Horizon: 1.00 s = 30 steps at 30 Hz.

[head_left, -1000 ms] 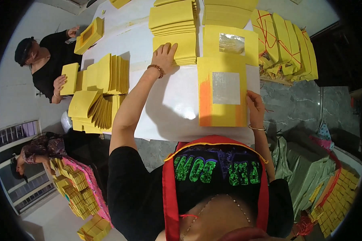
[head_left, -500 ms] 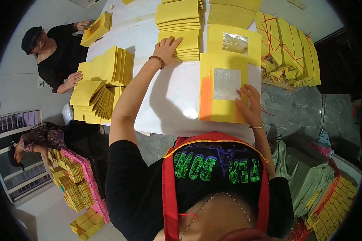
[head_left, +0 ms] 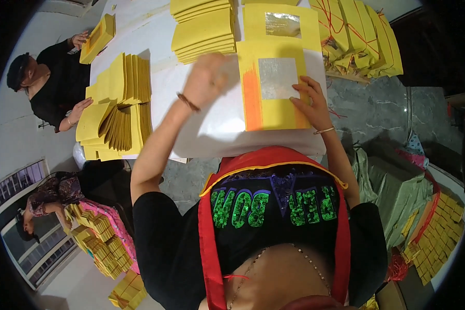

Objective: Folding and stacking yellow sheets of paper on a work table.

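A stack of yellow paper sheets (head_left: 273,114) lies before me, its top sheet carrying a silver foil square (head_left: 278,77) and an orange stripe down the left side. Along the right edge of this stack rests my right hand (head_left: 314,105), fingers apart, fingertips at the foil's edge. My left hand (head_left: 206,80) is smeared by motion above the white table, left of the stack, so its fingers do not show clearly. Just beyond it sits a pile of folded yellow paper bundles (head_left: 202,39). Behind the near stack lies another foil-faced yellow stack (head_left: 253,23).
Fanned yellow bundles (head_left: 125,85) stand on the white table (head_left: 163,77) at left, where a co-worker's hand (head_left: 80,109) touches them. Red-tied yellow packs (head_left: 364,31) are at the far right. Green sacks (head_left: 387,181) stand at my right. Another person (head_left: 54,194) is at lower left.
My left hand has come off the folded bundles and moved nearer to me. My right hand stays on the stack's right edge. The whole view has shifted slightly.
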Available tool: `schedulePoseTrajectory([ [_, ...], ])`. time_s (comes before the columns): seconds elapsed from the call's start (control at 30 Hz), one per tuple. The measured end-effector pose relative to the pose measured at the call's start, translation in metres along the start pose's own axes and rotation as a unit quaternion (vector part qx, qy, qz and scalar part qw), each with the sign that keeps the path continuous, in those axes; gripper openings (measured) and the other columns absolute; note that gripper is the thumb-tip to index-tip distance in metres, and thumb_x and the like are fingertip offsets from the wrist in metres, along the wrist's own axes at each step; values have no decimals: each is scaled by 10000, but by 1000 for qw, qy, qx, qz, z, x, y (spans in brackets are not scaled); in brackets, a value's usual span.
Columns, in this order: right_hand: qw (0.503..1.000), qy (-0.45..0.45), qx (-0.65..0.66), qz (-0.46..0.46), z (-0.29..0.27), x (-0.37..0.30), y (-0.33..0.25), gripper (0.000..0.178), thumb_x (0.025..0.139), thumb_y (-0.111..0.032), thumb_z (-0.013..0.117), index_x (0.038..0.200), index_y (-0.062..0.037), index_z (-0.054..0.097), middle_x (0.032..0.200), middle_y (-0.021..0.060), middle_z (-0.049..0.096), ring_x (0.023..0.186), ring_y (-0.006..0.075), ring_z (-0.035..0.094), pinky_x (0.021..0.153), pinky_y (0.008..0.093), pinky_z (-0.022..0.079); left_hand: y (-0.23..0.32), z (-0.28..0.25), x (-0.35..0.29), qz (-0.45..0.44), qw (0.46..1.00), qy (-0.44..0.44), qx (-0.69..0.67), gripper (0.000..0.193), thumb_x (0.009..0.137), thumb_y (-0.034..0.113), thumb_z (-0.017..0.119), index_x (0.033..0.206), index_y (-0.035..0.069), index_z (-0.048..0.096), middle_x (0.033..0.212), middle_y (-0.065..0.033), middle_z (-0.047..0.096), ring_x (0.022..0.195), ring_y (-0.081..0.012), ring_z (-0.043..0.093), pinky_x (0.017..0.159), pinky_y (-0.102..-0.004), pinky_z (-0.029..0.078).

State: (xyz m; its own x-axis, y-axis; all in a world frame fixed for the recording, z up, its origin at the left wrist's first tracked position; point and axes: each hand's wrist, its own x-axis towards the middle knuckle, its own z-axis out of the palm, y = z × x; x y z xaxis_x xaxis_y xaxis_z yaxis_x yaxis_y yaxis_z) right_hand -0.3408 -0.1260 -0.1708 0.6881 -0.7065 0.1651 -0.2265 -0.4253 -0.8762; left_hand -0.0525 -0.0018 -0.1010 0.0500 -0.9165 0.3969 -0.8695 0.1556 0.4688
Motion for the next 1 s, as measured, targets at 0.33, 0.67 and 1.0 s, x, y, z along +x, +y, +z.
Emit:
schedulePoseTrajectory([
  [0.33, 967, 19, 249, 58, 10, -3, 24, 238, 889, -237, 528, 1029, -61, 608, 1266, 95, 421, 1106, 198, 473, 949, 308, 363, 81, 24, -51, 58, 985, -162, 31, 408, 732, 239, 680, 1068, 42, 560, 1021, -122, 549, 899, -286, 516, 754, -368, 426],
  [0.67, 935, 7, 337, 112, 4, 0, 19, 432, 947, -359, 392, 1213, -32, 484, 1053, 76, 575, 927, 127, 549, 842, 243, 422, 65, 22, -37, -157, 946, -214, -187, 178, 852, 163, 561, 896, -2, 609, 801, -132, 625, 700, -258, 603, 648, -326, 477],
  [1.0, 919, 3, 357, 168, 5, -5, 15, 397, 953, -299, 399, 1266, -59, 443, 953, 60, 608, 889, 106, 543, 807, 239, 432, 43, 30, -36, -264, 860, -256, -354, 182, 883, 182, 561, 920, 19, 633, 748, 11, 587, 671, -58, 528, 617, -212, 461],
])
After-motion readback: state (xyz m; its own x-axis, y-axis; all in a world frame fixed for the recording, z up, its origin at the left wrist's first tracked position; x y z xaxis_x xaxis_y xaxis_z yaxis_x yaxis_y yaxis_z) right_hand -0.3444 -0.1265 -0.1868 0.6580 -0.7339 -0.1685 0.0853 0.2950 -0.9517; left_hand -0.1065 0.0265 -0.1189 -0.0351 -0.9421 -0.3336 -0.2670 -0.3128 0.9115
